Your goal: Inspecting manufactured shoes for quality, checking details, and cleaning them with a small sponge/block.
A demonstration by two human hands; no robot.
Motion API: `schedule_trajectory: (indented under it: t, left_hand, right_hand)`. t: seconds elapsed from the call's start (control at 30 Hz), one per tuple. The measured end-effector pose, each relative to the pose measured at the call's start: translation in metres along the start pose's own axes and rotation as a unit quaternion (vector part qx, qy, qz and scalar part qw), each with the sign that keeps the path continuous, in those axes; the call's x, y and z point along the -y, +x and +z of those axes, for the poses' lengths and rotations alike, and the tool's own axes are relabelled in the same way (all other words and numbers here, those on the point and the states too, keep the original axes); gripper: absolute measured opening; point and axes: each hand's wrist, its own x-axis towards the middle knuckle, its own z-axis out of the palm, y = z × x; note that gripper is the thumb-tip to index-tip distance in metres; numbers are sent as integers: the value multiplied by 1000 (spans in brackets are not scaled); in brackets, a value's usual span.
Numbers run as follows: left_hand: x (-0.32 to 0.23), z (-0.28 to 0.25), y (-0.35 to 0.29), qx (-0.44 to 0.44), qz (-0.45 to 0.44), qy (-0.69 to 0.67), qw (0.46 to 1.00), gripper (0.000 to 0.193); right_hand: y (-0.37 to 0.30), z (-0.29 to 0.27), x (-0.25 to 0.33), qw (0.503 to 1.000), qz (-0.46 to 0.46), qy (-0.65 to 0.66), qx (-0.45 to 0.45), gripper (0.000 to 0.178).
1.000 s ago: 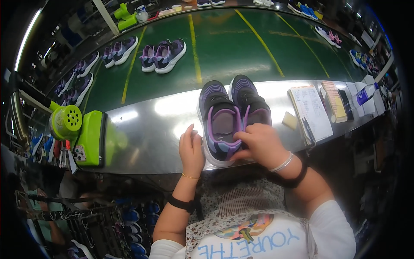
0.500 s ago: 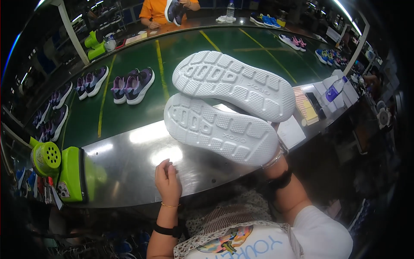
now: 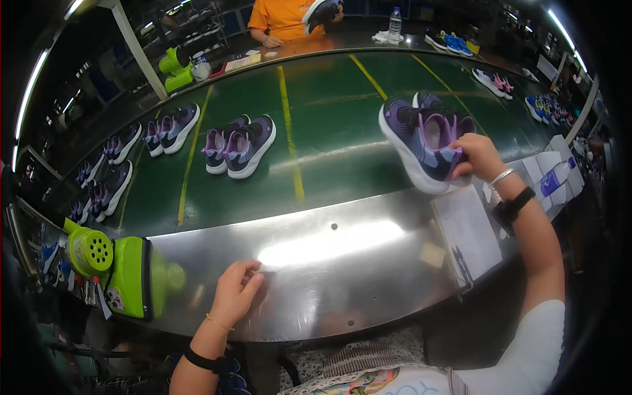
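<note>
Over the polished metal counter's [image 3: 322, 289] near edge, the apparently empty left hand [image 3: 236, 295] is held half-curled. Toward the far edge's right, a pair of purple-and-black, white-soled sneakers [image 3: 413, 139] is pinched heel-end by the right hand's [image 3: 480, 158] closed fingers, its long axis directed away and leftward over the flat green belt [image 3: 329, 138].

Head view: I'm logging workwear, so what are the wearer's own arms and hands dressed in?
Neither hand is gloved. Left hand: thin gold-coloured bracelet, then a black forearm band; no sleeve shows. Right hand: silver-coloured bangle, a black wristband above it, and a white sleeve ending near the elbow.
</note>
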Motion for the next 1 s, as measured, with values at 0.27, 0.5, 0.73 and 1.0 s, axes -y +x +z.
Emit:
schedule_trajectory:
  t: [0.27,0.5,0.73,1.0]
  left_hand:
    - [35,-52,176,-96,103,336,931,56]
    - [63,-87,294,136,-63,386,910,69]
    - [-1,-68,260,210,-127,104,964,40]
    - [-117,7,35,171,188,279,926,39]
  right_hand:
    - [-67,-42,-142,932,335,-89,-105,42]
    - [-80,-26,62,979,191,67,14,43]
    - [-144,-37,166,938,271,213,37,42]
    - [-136,22,252,870,198,451,18,43]
